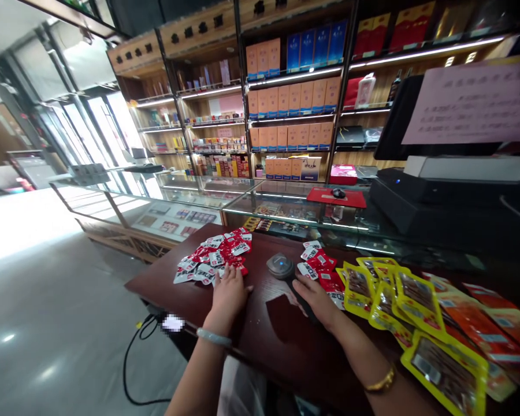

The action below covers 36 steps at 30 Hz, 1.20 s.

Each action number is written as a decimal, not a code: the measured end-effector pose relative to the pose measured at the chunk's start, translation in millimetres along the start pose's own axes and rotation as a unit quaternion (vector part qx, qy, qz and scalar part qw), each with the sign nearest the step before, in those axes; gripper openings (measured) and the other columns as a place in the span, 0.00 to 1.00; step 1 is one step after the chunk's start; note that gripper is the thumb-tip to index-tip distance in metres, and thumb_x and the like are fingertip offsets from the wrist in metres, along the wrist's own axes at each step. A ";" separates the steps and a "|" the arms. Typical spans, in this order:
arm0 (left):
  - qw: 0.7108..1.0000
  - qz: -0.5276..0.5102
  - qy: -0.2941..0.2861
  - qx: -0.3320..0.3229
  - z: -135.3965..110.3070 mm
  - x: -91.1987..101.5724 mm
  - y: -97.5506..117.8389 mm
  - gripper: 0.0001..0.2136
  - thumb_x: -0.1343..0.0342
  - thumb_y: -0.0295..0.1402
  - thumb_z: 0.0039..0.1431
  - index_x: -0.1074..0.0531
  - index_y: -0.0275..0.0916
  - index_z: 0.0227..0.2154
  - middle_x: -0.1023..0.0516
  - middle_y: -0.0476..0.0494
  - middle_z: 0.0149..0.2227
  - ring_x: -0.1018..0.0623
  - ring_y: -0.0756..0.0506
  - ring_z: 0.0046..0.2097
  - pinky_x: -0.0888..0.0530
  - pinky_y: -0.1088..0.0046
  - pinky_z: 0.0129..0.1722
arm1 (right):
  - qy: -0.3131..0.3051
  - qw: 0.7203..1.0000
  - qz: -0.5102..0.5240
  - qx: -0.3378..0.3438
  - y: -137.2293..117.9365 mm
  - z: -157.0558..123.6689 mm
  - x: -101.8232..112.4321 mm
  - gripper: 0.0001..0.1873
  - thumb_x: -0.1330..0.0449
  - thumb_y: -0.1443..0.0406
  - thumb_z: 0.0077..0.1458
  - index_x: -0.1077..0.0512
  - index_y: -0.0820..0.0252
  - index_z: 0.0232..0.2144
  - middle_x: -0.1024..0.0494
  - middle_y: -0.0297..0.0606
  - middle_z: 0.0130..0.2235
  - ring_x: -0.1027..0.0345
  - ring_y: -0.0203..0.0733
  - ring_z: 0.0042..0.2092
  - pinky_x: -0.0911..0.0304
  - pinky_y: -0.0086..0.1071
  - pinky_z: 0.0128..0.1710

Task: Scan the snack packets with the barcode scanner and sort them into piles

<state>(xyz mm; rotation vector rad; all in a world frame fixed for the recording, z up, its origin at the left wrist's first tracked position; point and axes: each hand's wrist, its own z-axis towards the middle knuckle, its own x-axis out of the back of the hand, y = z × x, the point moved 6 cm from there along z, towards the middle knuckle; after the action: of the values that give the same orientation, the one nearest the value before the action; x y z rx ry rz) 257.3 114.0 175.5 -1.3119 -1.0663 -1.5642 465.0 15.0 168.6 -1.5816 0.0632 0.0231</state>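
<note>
My left hand (230, 290) lies with its fingers stretched out at the near edge of a heap of small red and white snack packets (215, 258). Its fingertips touch the packets, and no packet is enclosed in the hand. My right hand (319, 300) is wrapped around the handle of a dark barcode scanner (281, 266). The scanner's head, with a small blue light, points away from me, low over the brown table (260, 323). A smaller group of red and white packets (323, 267) lies just beyond my right hand.
Yellow-edged packets (387, 294) and orange-red packets (481, 315) cover the table's right side. A dark monitor (394, 121) with a pink paper stands at right. Behind the table are a glass counter (277, 205) and a red mat (329, 196) bearing a mouse. A black cable (125, 370) hangs at left.
</note>
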 end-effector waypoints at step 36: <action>0.993 -0.110 -0.033 0.010 -22.5 11.3 33.4 0.21 0.38 0.42 0.51 0.35 0.42 0.46 0.22 0.39 0.43 0.25 0.37 0.48 0.33 0.66 0.44 | -0.002 0.999 0.047 -0.006 -4.5 -0.9 3.7 0.25 0.39 0.42 0.50 0.31 0.57 0.34 0.31 0.27 0.21 0.42 0.31 0.18 0.48 0.24 0.16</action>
<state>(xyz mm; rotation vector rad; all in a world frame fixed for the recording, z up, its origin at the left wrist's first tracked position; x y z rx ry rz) 280.6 81.5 187.8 -1.2749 -1.3017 -1.6735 468.9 14.0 172.9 -1.5887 0.1355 0.1005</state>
